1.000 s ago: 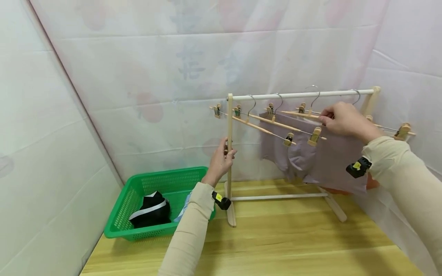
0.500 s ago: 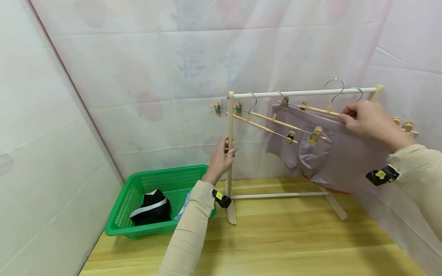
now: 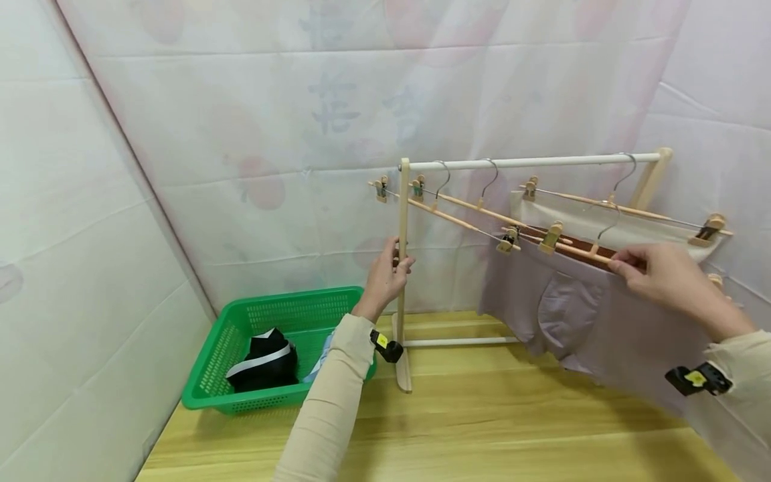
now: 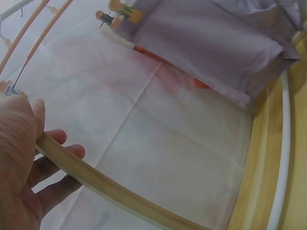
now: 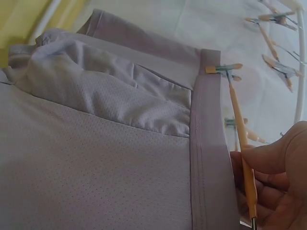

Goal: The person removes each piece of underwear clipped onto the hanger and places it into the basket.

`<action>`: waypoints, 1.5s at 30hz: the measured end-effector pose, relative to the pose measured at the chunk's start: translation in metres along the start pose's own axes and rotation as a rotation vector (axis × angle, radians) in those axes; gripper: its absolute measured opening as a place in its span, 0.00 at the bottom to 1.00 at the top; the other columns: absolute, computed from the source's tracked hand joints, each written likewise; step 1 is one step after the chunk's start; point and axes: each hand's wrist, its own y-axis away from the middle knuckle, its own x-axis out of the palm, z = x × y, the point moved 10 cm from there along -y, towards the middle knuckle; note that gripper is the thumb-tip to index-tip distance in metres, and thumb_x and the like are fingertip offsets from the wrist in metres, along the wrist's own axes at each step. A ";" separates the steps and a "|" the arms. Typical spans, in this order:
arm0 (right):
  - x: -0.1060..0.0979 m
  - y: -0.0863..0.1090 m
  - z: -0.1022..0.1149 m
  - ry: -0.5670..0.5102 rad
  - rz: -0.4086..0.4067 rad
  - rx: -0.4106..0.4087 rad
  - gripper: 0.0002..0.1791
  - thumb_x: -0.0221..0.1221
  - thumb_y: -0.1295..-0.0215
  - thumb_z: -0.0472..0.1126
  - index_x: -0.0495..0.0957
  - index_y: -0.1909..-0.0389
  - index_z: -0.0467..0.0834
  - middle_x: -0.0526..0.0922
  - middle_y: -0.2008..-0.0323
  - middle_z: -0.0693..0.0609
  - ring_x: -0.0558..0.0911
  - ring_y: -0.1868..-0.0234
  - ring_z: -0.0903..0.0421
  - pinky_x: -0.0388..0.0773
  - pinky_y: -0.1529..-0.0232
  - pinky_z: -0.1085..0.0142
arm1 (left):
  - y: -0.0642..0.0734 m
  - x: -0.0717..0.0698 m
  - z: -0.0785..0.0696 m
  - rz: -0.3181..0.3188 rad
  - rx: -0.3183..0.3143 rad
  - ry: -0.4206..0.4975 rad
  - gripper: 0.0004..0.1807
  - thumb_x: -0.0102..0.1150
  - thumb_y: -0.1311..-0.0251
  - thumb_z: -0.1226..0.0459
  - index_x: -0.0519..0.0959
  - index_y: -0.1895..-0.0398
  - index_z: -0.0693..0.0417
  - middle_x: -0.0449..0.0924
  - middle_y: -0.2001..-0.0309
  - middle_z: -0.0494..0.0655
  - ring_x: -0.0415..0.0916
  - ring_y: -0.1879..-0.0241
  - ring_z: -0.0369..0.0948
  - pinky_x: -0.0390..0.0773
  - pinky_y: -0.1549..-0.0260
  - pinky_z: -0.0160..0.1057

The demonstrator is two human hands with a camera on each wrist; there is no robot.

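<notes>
My left hand (image 3: 383, 278) grips the upright wooden post (image 3: 403, 207) at the near left end of the rack, its fingers wrapped around it in the left wrist view. With thumb and fingers, my right hand (image 3: 668, 281) pinches the wooden bar of a clip hanger (image 3: 581, 252). Lavender boxer briefs (image 3: 566, 304) hang from that hanger, and one clip (image 5: 224, 69) shows on their waistband (image 5: 208, 105) in the right wrist view. The hanger's metal hook (image 3: 617, 217) is off the rail (image 3: 542, 163), below and in front of it.
Bare clip hangers (image 3: 448, 215) hang at the rail's left part. A cream garment (image 3: 560, 211) hangs at the right, with a brown-orange one (image 3: 587, 246) partly hidden behind the boxer briefs. On the wooden table (image 3: 421, 435), a green basket (image 3: 191, 385) holds a black-and-white garment (image 3: 265, 365) and light blue cloth (image 3: 322, 358).
My right hand has lifted the hanger with the lavender boxer briefs off the rail and brought it right, down and nearer, uncovering the cream garment. The left hand stays on the post.
</notes>
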 end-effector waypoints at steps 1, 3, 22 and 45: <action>0.002 0.005 -0.001 -0.004 -0.001 -0.004 0.07 0.62 0.32 0.38 0.86 0.66 0.40 0.84 0.76 0.51 0.69 0.79 0.70 0.65 0.78 0.69 | 0.000 0.000 0.000 -0.001 0.001 -0.002 0.20 0.50 0.23 0.61 0.64 0.32 0.45 0.81 0.53 0.55 0.85 0.58 0.48 0.85 0.65 0.43; 0.006 0.014 -0.001 -0.006 -0.012 -0.009 0.06 0.63 0.33 0.37 0.86 0.66 0.39 0.85 0.75 0.51 0.68 0.79 0.71 0.65 0.78 0.69 | 0.000 0.000 0.000 -0.003 -0.001 -0.007 0.20 0.50 0.23 0.60 0.64 0.32 0.45 0.81 0.53 0.55 0.85 0.58 0.47 0.85 0.65 0.43; 0.011 0.081 0.027 0.019 -0.115 -0.045 0.03 0.65 0.33 0.37 0.85 0.67 0.44 0.76 0.83 0.63 0.63 0.83 0.74 0.59 0.82 0.72 | 0.000 0.002 -0.004 0.011 -0.008 -0.025 0.25 0.50 0.23 0.62 0.61 0.27 0.50 0.82 0.53 0.55 0.85 0.56 0.48 0.86 0.62 0.44; 0.023 0.072 0.107 -0.161 -0.094 -0.233 0.05 0.68 0.38 0.32 0.85 0.66 0.46 0.83 0.76 0.61 0.72 0.77 0.75 0.67 0.78 0.79 | 0.000 0.001 0.000 0.018 -0.044 -0.023 0.24 0.49 0.22 0.60 0.61 0.27 0.46 0.82 0.49 0.54 0.85 0.51 0.48 0.86 0.57 0.48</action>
